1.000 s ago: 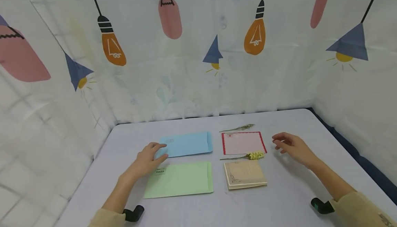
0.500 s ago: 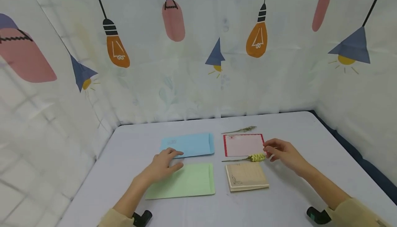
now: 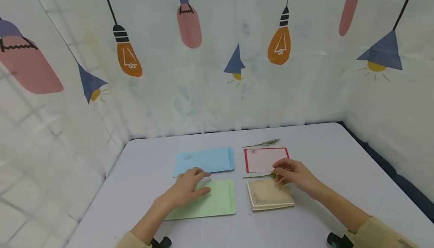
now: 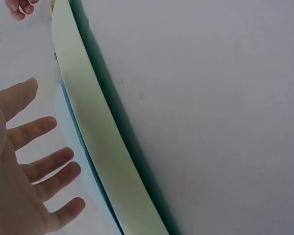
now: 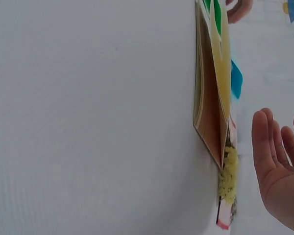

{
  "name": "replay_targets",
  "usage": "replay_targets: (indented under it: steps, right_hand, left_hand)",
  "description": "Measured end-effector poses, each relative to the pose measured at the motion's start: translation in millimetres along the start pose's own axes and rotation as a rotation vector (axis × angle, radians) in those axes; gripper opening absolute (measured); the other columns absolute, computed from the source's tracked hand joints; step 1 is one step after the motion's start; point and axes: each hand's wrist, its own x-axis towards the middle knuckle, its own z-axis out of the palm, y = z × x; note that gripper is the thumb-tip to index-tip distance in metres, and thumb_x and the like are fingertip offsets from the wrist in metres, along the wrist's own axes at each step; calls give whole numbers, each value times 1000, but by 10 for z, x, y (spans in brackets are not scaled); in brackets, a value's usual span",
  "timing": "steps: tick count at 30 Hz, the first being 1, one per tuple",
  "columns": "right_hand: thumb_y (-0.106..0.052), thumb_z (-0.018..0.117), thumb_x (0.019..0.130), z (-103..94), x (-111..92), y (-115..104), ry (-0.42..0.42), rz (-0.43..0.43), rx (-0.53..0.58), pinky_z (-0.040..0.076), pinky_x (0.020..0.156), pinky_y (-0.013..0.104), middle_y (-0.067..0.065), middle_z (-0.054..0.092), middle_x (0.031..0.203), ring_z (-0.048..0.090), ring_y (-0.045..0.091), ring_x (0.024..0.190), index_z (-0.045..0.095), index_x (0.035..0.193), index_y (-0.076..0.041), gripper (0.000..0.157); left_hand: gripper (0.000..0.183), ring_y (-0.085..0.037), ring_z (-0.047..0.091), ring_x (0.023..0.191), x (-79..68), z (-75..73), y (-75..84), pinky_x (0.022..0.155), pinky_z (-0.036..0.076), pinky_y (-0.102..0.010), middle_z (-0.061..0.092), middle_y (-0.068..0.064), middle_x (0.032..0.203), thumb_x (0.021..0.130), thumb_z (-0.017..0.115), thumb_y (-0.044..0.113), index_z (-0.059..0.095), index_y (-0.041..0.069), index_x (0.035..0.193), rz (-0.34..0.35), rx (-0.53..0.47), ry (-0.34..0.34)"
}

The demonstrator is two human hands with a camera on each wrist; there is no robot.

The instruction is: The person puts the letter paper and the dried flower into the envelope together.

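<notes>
Lamp-print cloth [image 3: 210,101] is hanging behind a white table [image 3: 254,233].
Left hand [image 3: 188,188] is hovering over the green envelope [image 3: 220,203], fingers spread; the blue envelope [image 3: 210,157] is lying just beyond. Right hand [image 3: 298,176] is hovering near the yellow flower [image 5: 229,176], fingers fairly straight and close together; the flower is lying between card [image 3: 262,157] and booklet [image 3: 266,195].

Pale, wrinkled cloth [image 3: 207,93], printed with hanging lamps [image 3: 384,54] and bulbs [image 3: 279,48], screens this place off like a booth; whether in a home or a studio cannot be told. It runs behind the far edge of the surface [image 3: 322,142], turning near both far corners.
</notes>
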Motion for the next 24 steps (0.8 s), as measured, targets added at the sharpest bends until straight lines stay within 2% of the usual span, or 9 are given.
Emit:
replay_targets:
  steps: [4,11,18,24]
  right_hand:
    - [-17,62,95,106,32,-2,-56,-13,34,55,75,41,29,59,105,63,35,88,53,119,9,36]
    - [-16,65,93,294,52,-31,-104,18,48,55,75,41,25,62,99,63,35,87,53,118,8,37]
    - [-15,63,94,468,77,-41,-151,32,45,56,73,39,21,63,97,65,33,84,54,117,7,34]
    - [-15,64,93,619,107,-56,-163,62,81,56,70,40,18,62,98,66,31,82,54,118,6,34]
  left_hand:
    - [56,-25,45,120,0,11,83,91,33,-55,48,-5,130,94,55,52,53,17,137,18,8,-23]
    - [65,-27,42,126,16,52,171,98,29,-57,44,-8,136,90,53,61,48,21,141,19,40,-70]
    - [73,-27,39,129,29,89,209,102,25,-57,40,-6,141,85,56,67,43,26,145,-10,58,-129]
    - [81,-26,35,132,14,107,226,103,24,-56,37,-7,145,79,62,68,41,27,146,2,87,-158]
